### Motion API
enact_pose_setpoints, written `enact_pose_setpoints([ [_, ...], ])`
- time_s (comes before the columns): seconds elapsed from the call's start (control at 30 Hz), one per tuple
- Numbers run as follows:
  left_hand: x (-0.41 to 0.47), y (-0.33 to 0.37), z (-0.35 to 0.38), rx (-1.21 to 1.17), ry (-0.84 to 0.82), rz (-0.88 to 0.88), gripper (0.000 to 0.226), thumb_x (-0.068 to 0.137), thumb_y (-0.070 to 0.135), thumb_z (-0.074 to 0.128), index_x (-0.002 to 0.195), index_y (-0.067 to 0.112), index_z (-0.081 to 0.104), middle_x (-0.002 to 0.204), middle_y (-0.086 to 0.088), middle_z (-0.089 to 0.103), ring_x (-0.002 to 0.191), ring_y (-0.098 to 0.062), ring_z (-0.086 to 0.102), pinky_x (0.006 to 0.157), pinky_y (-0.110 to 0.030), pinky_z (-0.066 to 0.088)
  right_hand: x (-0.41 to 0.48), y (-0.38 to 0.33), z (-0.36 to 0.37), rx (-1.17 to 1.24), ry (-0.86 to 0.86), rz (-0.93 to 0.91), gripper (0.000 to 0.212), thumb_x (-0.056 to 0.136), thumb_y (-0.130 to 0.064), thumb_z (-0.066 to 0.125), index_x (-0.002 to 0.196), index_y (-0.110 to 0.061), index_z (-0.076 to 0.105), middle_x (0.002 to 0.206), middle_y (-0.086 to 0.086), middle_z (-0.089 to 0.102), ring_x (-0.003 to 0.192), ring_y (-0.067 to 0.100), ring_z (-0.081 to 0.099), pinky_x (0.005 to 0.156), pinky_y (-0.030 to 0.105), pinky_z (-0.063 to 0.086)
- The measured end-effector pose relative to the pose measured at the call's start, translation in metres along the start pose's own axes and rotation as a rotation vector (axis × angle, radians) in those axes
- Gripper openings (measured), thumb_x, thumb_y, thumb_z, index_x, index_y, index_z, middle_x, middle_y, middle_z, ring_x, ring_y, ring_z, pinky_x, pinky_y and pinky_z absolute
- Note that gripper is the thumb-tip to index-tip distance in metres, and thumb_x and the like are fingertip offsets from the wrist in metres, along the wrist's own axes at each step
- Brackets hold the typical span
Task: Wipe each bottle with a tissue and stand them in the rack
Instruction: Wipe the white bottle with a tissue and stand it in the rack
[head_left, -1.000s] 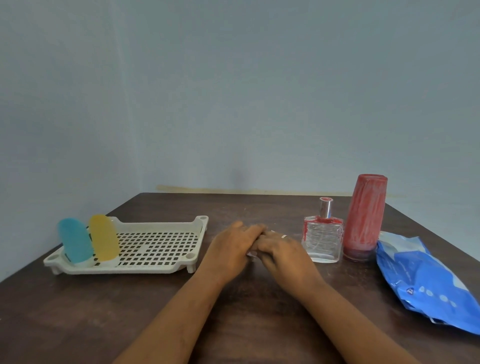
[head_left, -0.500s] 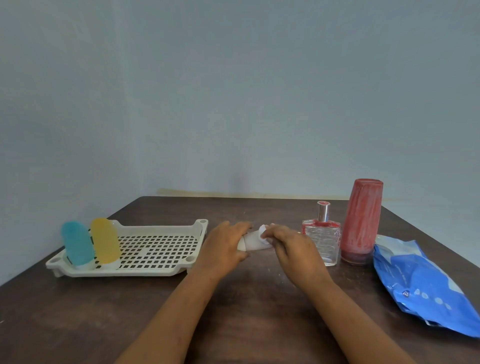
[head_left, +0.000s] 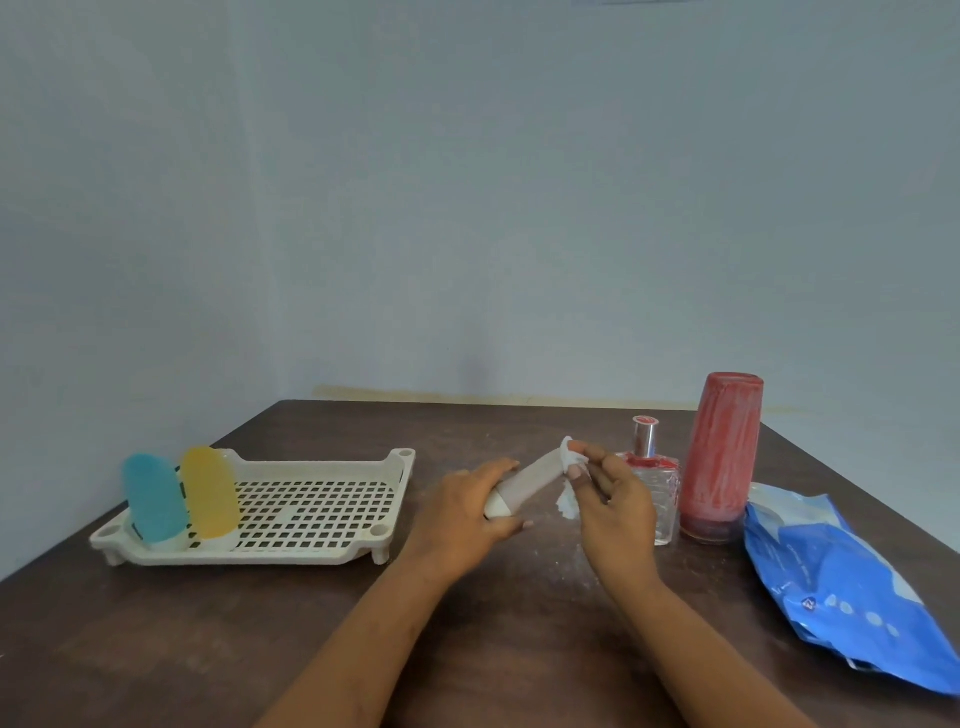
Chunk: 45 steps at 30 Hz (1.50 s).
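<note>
From the head camera, the left hand (head_left: 467, 514) gripped the capped lower end of a small pale bottle (head_left: 530, 483), held tilted above the dark desk (head_left: 260, 649) with its far end raised to the right. The right hand (head_left: 613, 499) pinched a white tissue (head_left: 567, 505) against that raised end. To the left, a cream rack (head_left: 311, 499) held a blue bottle (head_left: 153, 499) and a yellow bottle (head_left: 209, 491) side by side at its left end (both leaning slightly). Just behind the right hand stood a clear glass bottle (head_left: 667, 493), beside it a tall red bottle (head_left: 719, 457), and a blue packet (head_left: 841, 587) lay near the right edge.
</note>
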<state>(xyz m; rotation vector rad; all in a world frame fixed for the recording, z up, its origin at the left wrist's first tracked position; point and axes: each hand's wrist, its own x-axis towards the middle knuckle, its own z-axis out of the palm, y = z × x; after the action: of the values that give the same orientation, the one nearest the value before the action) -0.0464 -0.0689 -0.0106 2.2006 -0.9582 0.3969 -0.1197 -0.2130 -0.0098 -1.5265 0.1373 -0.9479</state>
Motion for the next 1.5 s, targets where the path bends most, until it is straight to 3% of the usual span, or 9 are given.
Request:
enact_pose_setpoints([
  [0.27, -0.003, 0.006, 0.0, -0.135, -0.03, -0.017, 0.064, 0.077, 0.052, 0.073, 0.134, 0.032, 0.05, 0.103, 0.007, 0.068, 0.084, -0.006, 0.064, 0.076, -0.034, 0.055, -0.003, -0.002, 0.001, -0.36, -0.023, -0.297, 0.04, 0.092, -0.006, 0.054, 0.124, -0.031, 0.057, 0.106, -0.006, 0.064, 0.088, -0.003, 0.056, 0.075, 0.003, 0.041],
  [0.4, -0.004, 0.01, 0.003, -0.193, -0.061, -0.058, 0.065, 0.08, 0.05, 0.071, 0.137, 0.033, 0.045, 0.096, 0.01, 0.065, 0.078, -0.004, 0.062, 0.068, -0.022, 0.049, -0.005, -0.007, 0.003, -0.352, -0.104, -0.368, 0.045, 0.09, -0.002, 0.052, 0.126, -0.03, 0.051, 0.116, 0.005, 0.056, 0.106, -0.003, 0.05, 0.1, 0.009, 0.036],
  [0.53, -0.007, 0.014, 0.005, -0.346, -0.086, -0.125, 0.064, 0.085, 0.041, 0.069, 0.14, 0.038, 0.037, 0.094, 0.004, 0.067, 0.072, -0.011, 0.067, 0.068, -0.035, 0.058, -0.007, -0.005, 0.006, -0.446, -0.233, -0.456, 0.038, 0.091, -0.011, 0.054, 0.127, -0.023, 0.055, 0.117, 0.001, 0.051, 0.111, -0.001, 0.045, 0.089, -0.002, 0.033],
  [0.8, -0.008, 0.02, -0.001, -0.704, -0.12, -0.169, 0.084, 0.091, 0.013, 0.065, 0.149, 0.05, 0.015, 0.12, 0.018, 0.057, 0.097, -0.014, 0.067, 0.077, -0.032, 0.059, -0.009, -0.003, 0.007, -0.654, -0.391, -0.584, 0.042, 0.086, -0.031, 0.04, 0.117, -0.018, 0.066, 0.126, 0.002, 0.06, 0.113, 0.006, 0.043, 0.086, -0.004, 0.031],
  [0.93, -0.009, 0.025, -0.005, -0.798, -0.151, -0.206, 0.083, 0.088, 0.022, 0.069, 0.142, 0.058, 0.019, 0.096, -0.018, 0.067, 0.076, -0.015, 0.067, 0.077, -0.033, 0.058, -0.003, -0.009, -0.001, -0.579, -0.293, -0.53, 0.037, 0.088, -0.009, 0.051, 0.122, -0.019, 0.062, 0.127, 0.004, 0.058, 0.106, -0.003, 0.044, 0.082, -0.006, 0.032],
  [1.07, -0.008, 0.027, -0.006, -0.858, -0.217, -0.242, 0.068, 0.088, 0.026, 0.067, 0.139, 0.049, 0.027, 0.104, -0.013, 0.071, 0.079, -0.015, 0.068, 0.077, -0.032, 0.057, -0.001, -0.008, -0.004, -0.499, -0.198, -0.433, 0.046, 0.088, 0.004, 0.055, 0.126, -0.021, 0.055, 0.121, 0.005, 0.053, 0.103, -0.006, 0.046, 0.083, -0.005, 0.033],
  [1.2, -0.007, 0.024, -0.006, -0.941, -0.231, -0.292, 0.061, 0.082, 0.033, 0.067, 0.134, 0.028, 0.035, 0.108, -0.016, 0.07, 0.079, -0.016, 0.065, 0.073, -0.031, 0.055, 0.002, -0.002, -0.003, -0.542, -0.103, -0.453, 0.046, 0.088, 0.004, 0.055, 0.128, -0.018, 0.056, 0.125, 0.008, 0.059, 0.112, 0.018, 0.054, 0.092, 0.022, 0.045],
  [1.33, -0.006, 0.025, -0.01, -0.955, -0.196, -0.314, 0.052, 0.081, 0.039, 0.063, 0.126, 0.025, 0.042, 0.108, -0.006, 0.073, 0.091, -0.016, 0.064, 0.07, -0.029, 0.051, 0.0, 0.0, -0.004, -0.535, -0.137, -0.291, 0.043, 0.093, -0.009, 0.053, 0.133, -0.021, 0.048, 0.1, 0.0, 0.063, 0.074, -0.006, 0.051, 0.066, 0.002, 0.038],
  [1.5, -0.004, 0.02, -0.015, -0.843, -0.074, -0.355, 0.041, 0.081, 0.05, 0.057, 0.116, 0.03, 0.05, 0.099, 0.007, 0.069, 0.096, -0.012, 0.058, 0.08, -0.03, 0.045, -0.015, 0.0, 0.013, -0.452, -0.284, -0.294, 0.046, 0.093, -0.007, 0.053, 0.126, -0.036, 0.042, 0.101, -0.017, 0.061, 0.078, -0.017, 0.055, 0.074, 0.0, 0.041],
])
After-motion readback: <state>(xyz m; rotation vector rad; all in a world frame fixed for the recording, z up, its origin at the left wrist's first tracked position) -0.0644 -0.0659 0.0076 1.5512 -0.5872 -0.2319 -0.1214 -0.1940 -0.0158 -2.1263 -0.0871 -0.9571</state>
